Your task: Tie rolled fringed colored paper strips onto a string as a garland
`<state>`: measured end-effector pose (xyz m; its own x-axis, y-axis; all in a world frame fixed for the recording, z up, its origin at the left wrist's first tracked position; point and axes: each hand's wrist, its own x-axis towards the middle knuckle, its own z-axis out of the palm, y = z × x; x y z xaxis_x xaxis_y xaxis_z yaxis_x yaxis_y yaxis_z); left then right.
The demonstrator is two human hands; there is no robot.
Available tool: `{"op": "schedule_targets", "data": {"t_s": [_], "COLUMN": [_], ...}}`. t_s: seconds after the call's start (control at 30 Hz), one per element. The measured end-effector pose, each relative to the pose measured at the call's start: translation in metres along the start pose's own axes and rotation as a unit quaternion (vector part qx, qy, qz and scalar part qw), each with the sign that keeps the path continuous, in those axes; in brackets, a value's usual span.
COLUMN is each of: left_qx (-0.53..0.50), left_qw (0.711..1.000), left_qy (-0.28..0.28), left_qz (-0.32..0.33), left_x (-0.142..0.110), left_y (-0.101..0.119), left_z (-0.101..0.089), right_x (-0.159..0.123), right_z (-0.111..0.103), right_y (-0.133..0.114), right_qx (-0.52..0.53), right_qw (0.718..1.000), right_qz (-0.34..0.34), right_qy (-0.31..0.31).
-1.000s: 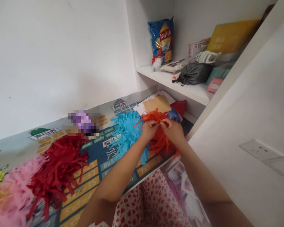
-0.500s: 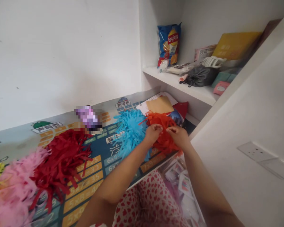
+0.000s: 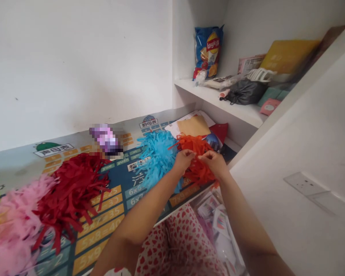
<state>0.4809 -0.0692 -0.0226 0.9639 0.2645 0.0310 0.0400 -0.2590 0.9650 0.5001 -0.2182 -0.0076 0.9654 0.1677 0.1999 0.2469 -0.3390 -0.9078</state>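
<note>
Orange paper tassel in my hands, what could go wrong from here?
The thin orange paper strips pinched between your left hand and right hand might tear if pulled hard. The bunch also sits near the desk's front edge, so strips could slip toward the packets below. The blue paper tassel right beside it could snag.

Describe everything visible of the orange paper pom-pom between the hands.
The orange paper pom-pom is a loose bunch of many thin, flat orange-red strips, apparently crepe or tissue paper, fanning out unevenly, with a few ends poking out to the left. Its centre is hidden. It sits near the edge of the printed mat, with the blue pom-pom against its left side. The left hand and right hand both pinch at its upper strips.
</note>
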Motion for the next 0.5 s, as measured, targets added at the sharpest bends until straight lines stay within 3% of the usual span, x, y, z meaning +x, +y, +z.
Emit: {"op": "schedule_targets", "data": {"t_s": [0.17,0.3,0.5], "left_qx": [0.144,0.240,0.329], "left_qw": [0.982,0.945,0.911], "left_qy": [0.018,-0.059,-0.104], "left_qz": [0.118,0.214,0.223], "left_x": [-0.004,-0.009,0.007], "left_y": [0.004,0.010,-0.002], "left_z": [-0.010,-0.006,0.004], "right_x": [0.011,0.029,0.045], "right_z": [-0.002,-0.001,-0.011], "right_y": [0.000,-0.015,-0.075], "right_qx": [0.033,0.019,-0.082], "right_qw": [0.997,0.994,0.969], "right_qz": [0.002,-0.027,-0.164], "right_qy": [0.069,0.108,0.168]}}
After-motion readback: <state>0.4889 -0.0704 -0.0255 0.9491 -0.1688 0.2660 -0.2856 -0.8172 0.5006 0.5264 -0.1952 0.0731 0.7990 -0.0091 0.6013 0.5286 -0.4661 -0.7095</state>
